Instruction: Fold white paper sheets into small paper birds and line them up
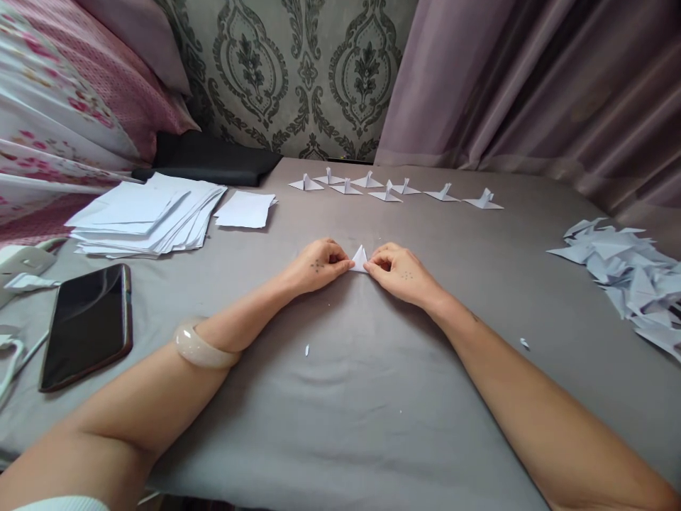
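Observation:
A small folded piece of white paper (360, 260) with a pointed top is held between my two hands, at the middle of the grey cloth. My left hand (322, 266) pinches its left edge between thumb and fingers. On the opposite edge, my right hand (401, 273) is closed in a similar pinch. Behind them, several folded paper figures (387, 192) with flat wings and upright middles stand in loose rows. The fingers cover both sides of the held paper.
Left of my hands lie a stack of white paper (143, 213), a smaller stack of paper squares (245, 210) and a phone (88, 326). White cables (13, 355) run beside the phone. A heap of folded paper (633, 270) lies at the right. Paper scraps (307, 350) dot the cloth.

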The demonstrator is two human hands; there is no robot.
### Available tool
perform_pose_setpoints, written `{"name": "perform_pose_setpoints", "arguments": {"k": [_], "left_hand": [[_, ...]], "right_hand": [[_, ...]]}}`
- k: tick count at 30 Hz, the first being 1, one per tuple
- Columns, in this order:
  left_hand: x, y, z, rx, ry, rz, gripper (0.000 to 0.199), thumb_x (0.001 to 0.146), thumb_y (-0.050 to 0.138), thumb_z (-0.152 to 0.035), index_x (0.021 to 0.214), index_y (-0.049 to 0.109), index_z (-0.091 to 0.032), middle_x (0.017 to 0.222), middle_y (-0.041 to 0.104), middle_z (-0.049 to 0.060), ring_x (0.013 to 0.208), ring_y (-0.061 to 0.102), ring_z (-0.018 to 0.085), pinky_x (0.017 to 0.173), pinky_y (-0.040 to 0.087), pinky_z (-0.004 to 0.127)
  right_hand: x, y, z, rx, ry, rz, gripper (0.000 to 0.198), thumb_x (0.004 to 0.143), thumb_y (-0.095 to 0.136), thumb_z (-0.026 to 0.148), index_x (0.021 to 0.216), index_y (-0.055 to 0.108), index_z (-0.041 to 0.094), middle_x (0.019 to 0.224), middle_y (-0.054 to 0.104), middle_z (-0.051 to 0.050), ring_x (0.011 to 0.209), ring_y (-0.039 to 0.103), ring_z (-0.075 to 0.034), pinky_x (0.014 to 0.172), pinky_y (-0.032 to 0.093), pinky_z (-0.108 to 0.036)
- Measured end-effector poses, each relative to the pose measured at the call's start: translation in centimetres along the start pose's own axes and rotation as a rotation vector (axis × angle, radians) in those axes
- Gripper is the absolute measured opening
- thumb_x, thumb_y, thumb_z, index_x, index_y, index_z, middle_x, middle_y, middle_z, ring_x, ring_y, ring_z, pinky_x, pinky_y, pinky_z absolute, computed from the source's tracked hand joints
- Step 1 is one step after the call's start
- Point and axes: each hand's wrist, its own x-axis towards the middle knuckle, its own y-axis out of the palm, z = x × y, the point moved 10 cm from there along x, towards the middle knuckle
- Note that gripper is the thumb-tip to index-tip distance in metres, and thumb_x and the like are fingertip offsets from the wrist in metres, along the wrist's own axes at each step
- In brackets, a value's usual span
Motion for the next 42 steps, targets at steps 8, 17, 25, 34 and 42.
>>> {"name": "perform_pose_setpoints", "arguments": {"k": [8, 17, 25, 34, 42], "left_hand": [[0.3, 0.2, 0.5, -0.013, -0.032, 0.016, 0.032, 0.078, 0.057, -0.044, 0.067, 0.064, -0.014, 0.084, 0.059, 0.005, 0.068, 0.051, 0.014, 0.063, 0.039, 0.027], [0.7, 0.5, 0.7, -0.011, -0.040, 0.049, 0.035, 0.077, 0.058, -0.046, 0.065, 0.063, -0.014, 0.078, 0.060, 0.004, 0.065, 0.051, 0.013, 0.060, 0.037, 0.027], [1.1, 0.6, 1.0, 0.019, -0.027, 0.060, 0.032, 0.078, 0.061, -0.043, 0.062, 0.063, -0.014, 0.074, 0.060, 0.004, 0.064, 0.050, 0.013, 0.059, 0.036, 0.026], [1.1, 0.6, 0.8, 0.060, -0.008, 0.061, 0.030, 0.079, 0.061, -0.040, 0.063, 0.062, -0.014, 0.080, 0.060, 0.004, 0.065, 0.049, 0.012, 0.059, 0.035, 0.026], [0.7, 0.3, -0.1, 0.145, 0.084, -0.026, 0.018, 0.081, 0.063, -0.033, 0.077, 0.060, -0.015, 0.086, 0.056, 0.005, 0.077, 0.052, 0.016, 0.072, 0.043, 0.029]], "right_hand": [[0.4, 0.2, -0.5, 0.004, 0.037, 0.002, 0.025, 0.076, 0.058, 0.034, 0.056, 0.058, 0.020, 0.095, 0.062, -0.005, 0.074, 0.056, -0.016, 0.071, 0.043, -0.033], [0.5, 0.3, -0.4, -0.032, 0.020, 0.009, 0.027, 0.077, 0.057, 0.033, 0.054, 0.053, 0.019, 0.093, 0.061, -0.005, 0.077, 0.056, -0.016, 0.071, 0.042, -0.031], [0.5, 0.3, -0.4, -0.049, 0.034, 0.017, 0.026, 0.077, 0.058, 0.032, 0.055, 0.054, 0.019, 0.091, 0.061, -0.005, 0.078, 0.055, -0.017, 0.072, 0.041, -0.031], [0.5, 0.6, -0.5, -0.044, 0.022, 0.036, 0.026, 0.078, 0.058, 0.033, 0.057, 0.054, 0.019, 0.095, 0.060, -0.005, 0.082, 0.055, -0.017, 0.073, 0.041, -0.031], [0.1, 0.3, 0.2, -0.124, 0.006, 0.034, 0.021, 0.082, 0.054, 0.029, 0.064, 0.051, 0.019, 0.089, 0.055, -0.003, 0.077, 0.053, -0.014, 0.073, 0.040, -0.029]]}}
